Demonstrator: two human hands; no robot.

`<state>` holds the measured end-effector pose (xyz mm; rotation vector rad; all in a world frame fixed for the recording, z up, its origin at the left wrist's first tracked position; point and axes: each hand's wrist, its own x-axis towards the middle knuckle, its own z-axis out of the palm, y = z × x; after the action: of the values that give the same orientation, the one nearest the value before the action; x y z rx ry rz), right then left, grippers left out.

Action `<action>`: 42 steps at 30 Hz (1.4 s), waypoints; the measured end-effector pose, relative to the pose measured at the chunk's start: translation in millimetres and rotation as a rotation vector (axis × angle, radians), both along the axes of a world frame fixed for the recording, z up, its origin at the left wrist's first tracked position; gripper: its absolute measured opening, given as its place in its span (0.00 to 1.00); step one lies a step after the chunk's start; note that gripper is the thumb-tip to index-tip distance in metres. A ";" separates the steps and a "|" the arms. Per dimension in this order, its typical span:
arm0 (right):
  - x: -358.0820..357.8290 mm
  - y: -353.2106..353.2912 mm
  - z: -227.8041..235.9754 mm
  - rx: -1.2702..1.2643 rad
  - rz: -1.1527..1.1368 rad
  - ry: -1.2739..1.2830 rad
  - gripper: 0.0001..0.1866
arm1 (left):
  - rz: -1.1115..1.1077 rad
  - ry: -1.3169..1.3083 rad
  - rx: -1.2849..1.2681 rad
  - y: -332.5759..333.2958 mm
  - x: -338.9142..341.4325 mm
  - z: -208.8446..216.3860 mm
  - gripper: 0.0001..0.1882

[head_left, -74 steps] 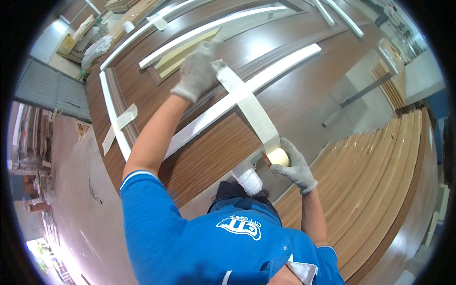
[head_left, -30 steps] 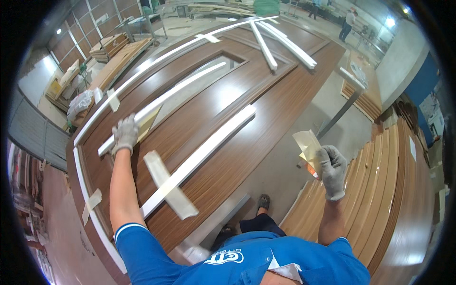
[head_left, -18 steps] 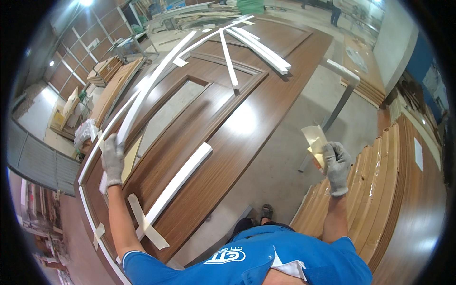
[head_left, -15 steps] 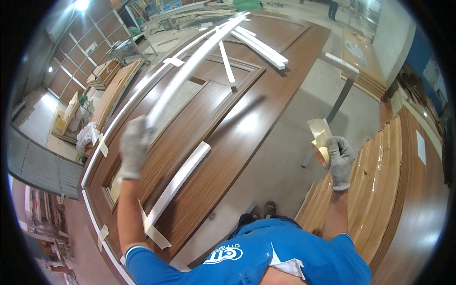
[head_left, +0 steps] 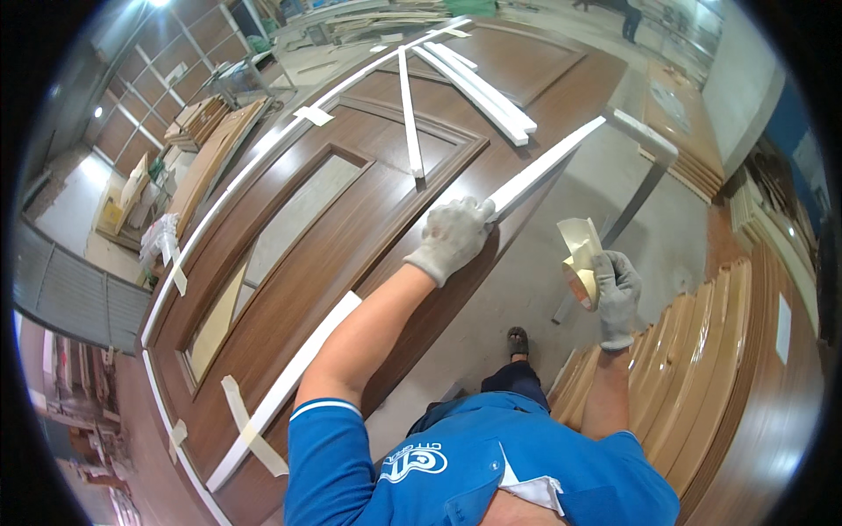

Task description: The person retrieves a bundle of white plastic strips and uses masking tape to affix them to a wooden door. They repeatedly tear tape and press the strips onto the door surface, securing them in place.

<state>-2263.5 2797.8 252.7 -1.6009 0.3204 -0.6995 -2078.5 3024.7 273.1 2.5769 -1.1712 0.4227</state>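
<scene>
My gloved left hand [head_left: 454, 235] is closed round a white strip [head_left: 551, 167] at the near right edge of a brown panelled door [head_left: 320, 250]. Beyond the hand, the strip runs along that edge to the far right. Over the floor on the right, my gloved right hand [head_left: 618, 294] grips a roll of cream masking tape [head_left: 581, 276], its loose end standing up. On the door's near part lies another white strip [head_left: 289, 381], partly behind my left arm, crossed by a tape piece [head_left: 248, 425]. White edging [head_left: 224, 203] follows the door's left edge, with tape pieces on it.
Several loose white strips [head_left: 478, 95] lie on the door's far part. A grey metal stand [head_left: 638, 188] is at its right. Wrapped brown panels [head_left: 675, 351] are stacked near my right arm. Wooden boards [head_left: 210, 162] stand beyond the left edge; another person [head_left: 631, 19] stands far back.
My left hand has swung from the door's left side to its right edge, bringing the white strip along. My right hand keeps the tape roll and has shifted slightly. One foot now shows farther forward.
</scene>
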 end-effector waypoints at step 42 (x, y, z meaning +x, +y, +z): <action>93.9 11.0 41.7 0.090 0.895 0.195 0.37 | 0.210 0.787 -0.668 10.7 -18.0 63.2 0.10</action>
<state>-2169.7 2808.9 294.4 -1.5250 -0.2308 0.1567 -2096.5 3035.4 336.3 1.9520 -0.3845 -0.1556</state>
